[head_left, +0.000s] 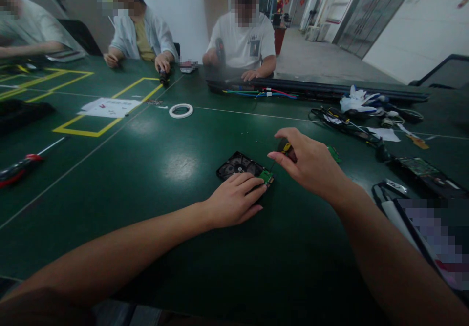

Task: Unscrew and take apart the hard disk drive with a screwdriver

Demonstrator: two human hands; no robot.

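Note:
A black hard drive [234, 164] with a small green circuit board [266, 175] at its right end lies on the green table [146, 170]. My left hand [238, 199] rests on the drive, fingers spread across its near side and reaching the board. Just right of the drive, my right hand [306, 162] curls its thumb and fingers round a screwdriver [287, 147] with a dark and yellow handle. The thin shaft points down toward the board; its tip is hard to make out. Another green board [333, 153] shows partly behind my right hand.
A white tape roll [181, 111] and a paper sheet [110, 107] lie beyond, at left. A red-black screwdriver [22, 167] is far left. Cables [344, 121], white gloves [361, 101] and another drive [428, 174] lie at right. Several people sit across the table.

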